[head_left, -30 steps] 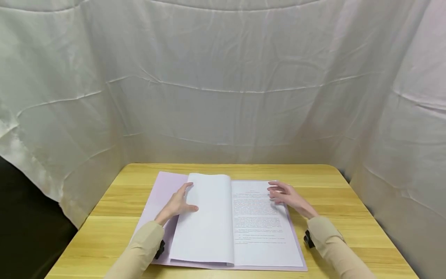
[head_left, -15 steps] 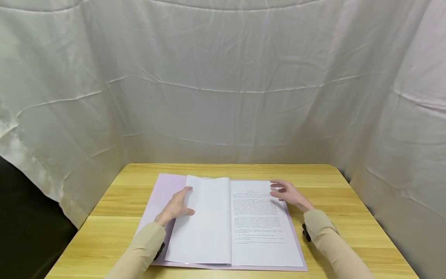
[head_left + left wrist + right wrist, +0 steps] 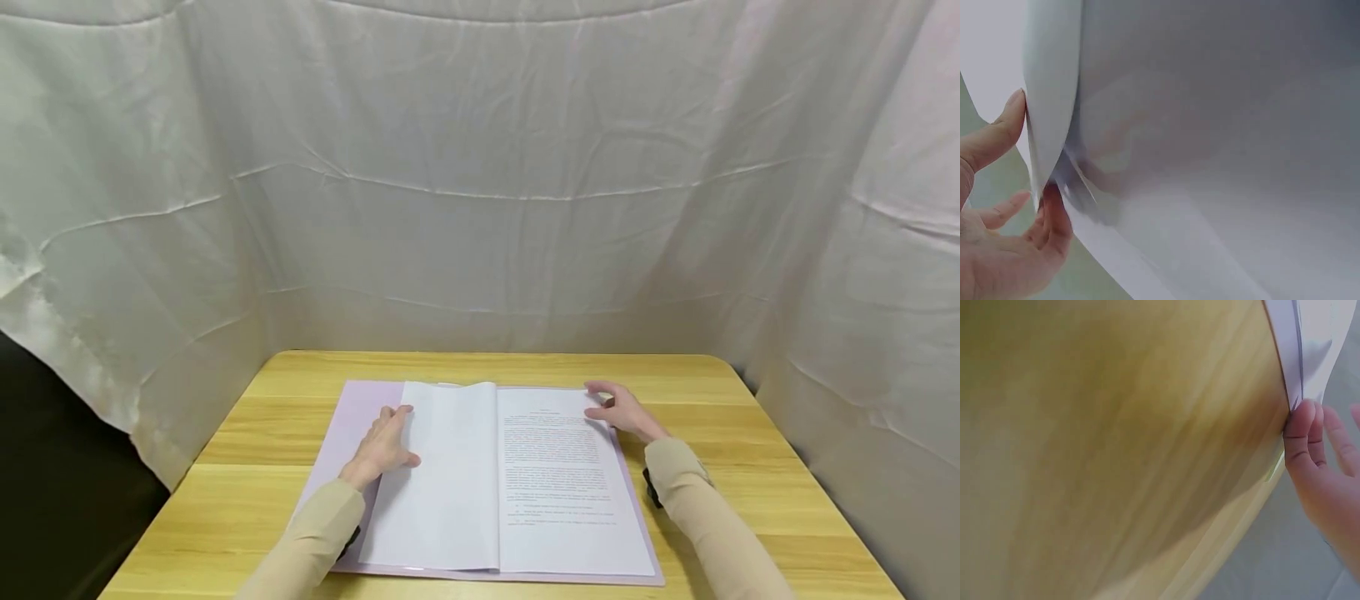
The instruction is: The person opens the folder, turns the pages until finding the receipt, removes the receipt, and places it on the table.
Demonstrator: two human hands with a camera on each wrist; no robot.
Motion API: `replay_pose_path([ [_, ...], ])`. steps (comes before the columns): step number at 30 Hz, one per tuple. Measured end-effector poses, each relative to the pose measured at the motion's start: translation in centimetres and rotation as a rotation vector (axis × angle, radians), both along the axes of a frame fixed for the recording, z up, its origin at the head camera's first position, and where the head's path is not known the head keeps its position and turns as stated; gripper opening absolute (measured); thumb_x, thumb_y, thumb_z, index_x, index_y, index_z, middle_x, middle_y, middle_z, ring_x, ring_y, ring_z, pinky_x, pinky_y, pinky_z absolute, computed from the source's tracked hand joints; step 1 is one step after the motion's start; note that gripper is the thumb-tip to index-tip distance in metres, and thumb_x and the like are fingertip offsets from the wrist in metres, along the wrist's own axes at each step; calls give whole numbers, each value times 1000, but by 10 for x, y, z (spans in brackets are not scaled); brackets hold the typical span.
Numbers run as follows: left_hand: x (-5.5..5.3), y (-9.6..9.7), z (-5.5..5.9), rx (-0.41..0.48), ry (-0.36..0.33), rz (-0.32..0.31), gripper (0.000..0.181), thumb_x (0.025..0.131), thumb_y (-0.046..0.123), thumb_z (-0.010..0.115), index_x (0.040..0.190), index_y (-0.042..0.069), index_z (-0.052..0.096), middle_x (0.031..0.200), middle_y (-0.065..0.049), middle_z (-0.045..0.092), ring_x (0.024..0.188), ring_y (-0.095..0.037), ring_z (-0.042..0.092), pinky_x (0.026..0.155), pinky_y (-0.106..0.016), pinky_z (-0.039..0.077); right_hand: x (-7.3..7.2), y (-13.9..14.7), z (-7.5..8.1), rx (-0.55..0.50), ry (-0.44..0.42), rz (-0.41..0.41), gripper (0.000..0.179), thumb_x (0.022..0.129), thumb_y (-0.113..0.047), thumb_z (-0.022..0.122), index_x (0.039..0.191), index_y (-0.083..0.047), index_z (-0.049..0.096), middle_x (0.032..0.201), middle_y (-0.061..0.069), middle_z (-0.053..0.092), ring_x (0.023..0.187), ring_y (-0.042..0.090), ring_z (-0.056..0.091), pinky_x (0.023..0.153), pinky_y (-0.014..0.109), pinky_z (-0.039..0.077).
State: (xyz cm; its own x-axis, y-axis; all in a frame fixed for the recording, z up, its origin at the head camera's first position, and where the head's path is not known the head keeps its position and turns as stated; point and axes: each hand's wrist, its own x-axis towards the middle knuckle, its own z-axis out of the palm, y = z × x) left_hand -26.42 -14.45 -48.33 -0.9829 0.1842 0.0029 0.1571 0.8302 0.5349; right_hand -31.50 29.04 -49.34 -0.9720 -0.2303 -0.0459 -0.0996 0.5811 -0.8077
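Observation:
A lilac display folder [image 3: 367, 404] lies spread on the table. Its left side carries blank white pages [image 3: 450, 475], its right side a printed page [image 3: 555, 500]. My left hand [image 3: 381, 446] holds the outer edge of the left pages; in the left wrist view the thumb [image 3: 1013, 119] is against a page edge, with fingers near its lower part and clear plastic beside them. At the upper right corner, my right hand [image 3: 621, 410] pinches the printed page's edge. The right wrist view shows that hand's fingertips [image 3: 1302, 419] at the corner; how many layers they hold cannot be told.
The folder rests on a light wooden table [image 3: 750, 467] near its front edge. Grey-white curtains [image 3: 480, 208] hang behind the table and at both sides. A dark area [image 3: 60, 483] shows below the left curtain.
The left pages have settled flatter and slightly leftward. My left hand has come down a little with them. My right hand's fingers have closed together at the printed page's upper right corner.

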Motion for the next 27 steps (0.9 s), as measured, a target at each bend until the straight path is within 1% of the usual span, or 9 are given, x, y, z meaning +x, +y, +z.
replay_pose_path([
  [2, 0, 1, 0, -21, 28, 5, 91, 68, 8, 91, 145, -5, 44, 134, -32, 47, 115, -44, 51, 94, -54, 51, -1, 0, 0, 29, 23, -7, 63, 92, -9, 71, 146, 8, 43, 148, 35, 44, 98, 30, 63, 69, 29, 52],
  [6, 1, 1, -1, -35, 58, 6, 91, 66, 9, 91, 143, -7, 45, 141, -33, 43, 124, -47, 45, 104, -56, 46, -3, -1, 1, 84, 58, -15, 61, 92, -9, 70, 145, 7, 45, 148, 35, 43, 102, 36, 62, 72, 29, 51],
  [9, 1, 1, -2, -21, 44, -4, 89, 67, 7, 90, 143, -7, 45, 147, -33, 40, 132, -50, 41, 111, -60, 40, -6, -1, 0, 108, 67, -20, 60, 91, -9, 71, 144, 7, 46, 148, 34, 44, 104, 37, 61, 77, 29, 50],
  [11, 0, 1, -4, -4, 29, -25, 87, 69, 4, 88, 143, -8, 45, 150, -33, 39, 137, -51, 39, 115, -62, 36, -8, -1, -1, 117, 71, -22, 60, 91, -9, 71, 144, 7, 47, 147, 34, 46, 104, 36, 61, 79, 29, 50],
  [13, -2, 1, -5, 18, 5, -56, 85, 71, 0, 84, 145, -8, 43, 153, -31, 37, 141, -51, 37, 118, -63, 32, -10, -2, -2, 124, 76, -24, 59, 91, -9, 71, 143, 7, 48, 146, 33, 47, 104, 35, 61, 80, 30, 50],
  [15, -3, 3, -7, 44, -13, -101, 83, 72, -5, 80, 145, -8, 42, 155, -30, 37, 143, -50, 36, 120, -62, 30, -12, -2, -2, 130, 79, -27, 59, 91, -9, 71, 142, 7, 48, 145, 33, 49, 104, 36, 60, 81, 32, 51],
  [20, -4, 8, -6, 80, -57, -243, 82, 71, -22, 62, 148, -10, 36, 156, -31, 36, 147, -49, 32, 124, -59, 25, -13, -5, -1, 133, 75, -56, 56, 90, -7, 71, 141, 6, 51, 141, 32, 52, 107, 37, 59, 86, 37, 51],
  [23, -4, 10, -6, 87, -87, -304, 86, 67, -28, 53, 149, -11, 33, 157, -32, 33, 149, -49, 28, 125, -58, 22, -15, -6, 0, 133, 82, -75, 55, 90, -6, 70, 140, 6, 51, 138, 33, 54, 104, 36, 59, 82, 35, 50],
  [27, -3, 12, -5, 89, -98, -353, 89, 64, -30, 51, 149, -12, 32, 157, -33, 32, 149, -50, 27, 125, -58, 21, -16, -8, 0, 129, 103, -103, 53, 89, -5, 70, 138, 6, 53, 131, 33, 57, 98, 33, 58, 74, 28, 46],
])
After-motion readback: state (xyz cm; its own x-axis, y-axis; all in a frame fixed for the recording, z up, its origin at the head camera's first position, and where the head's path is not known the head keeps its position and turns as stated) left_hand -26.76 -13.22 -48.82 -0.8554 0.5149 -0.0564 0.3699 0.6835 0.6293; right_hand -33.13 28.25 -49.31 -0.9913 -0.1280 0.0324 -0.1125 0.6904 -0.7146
